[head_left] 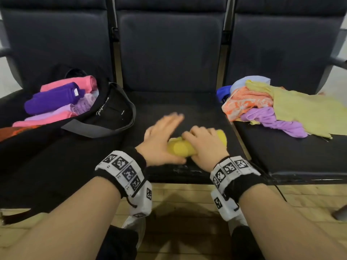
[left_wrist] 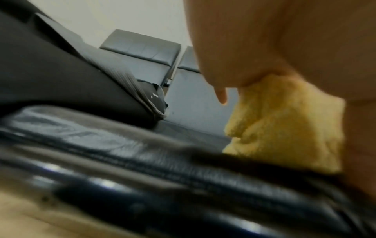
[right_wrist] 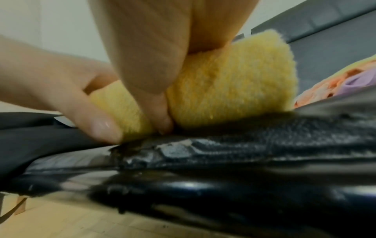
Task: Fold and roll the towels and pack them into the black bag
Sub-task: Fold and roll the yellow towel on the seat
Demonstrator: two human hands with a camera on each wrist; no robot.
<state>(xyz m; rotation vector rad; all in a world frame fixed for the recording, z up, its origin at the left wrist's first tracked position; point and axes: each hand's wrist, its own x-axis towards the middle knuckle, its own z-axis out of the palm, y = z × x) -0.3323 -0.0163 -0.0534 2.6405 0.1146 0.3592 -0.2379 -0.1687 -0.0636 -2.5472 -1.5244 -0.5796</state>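
The fluffy yellow rolled towel lies near the front edge of the middle black padded seat. My right hand curls over its top and holds it, thumb tucked under. My left hand touches its left end with fingers spread out straight. I think it is soft and light and may unroll, so I would grab it around the middle. The black cloth bag with rolled towels sits left; loose towels in many colours sit right
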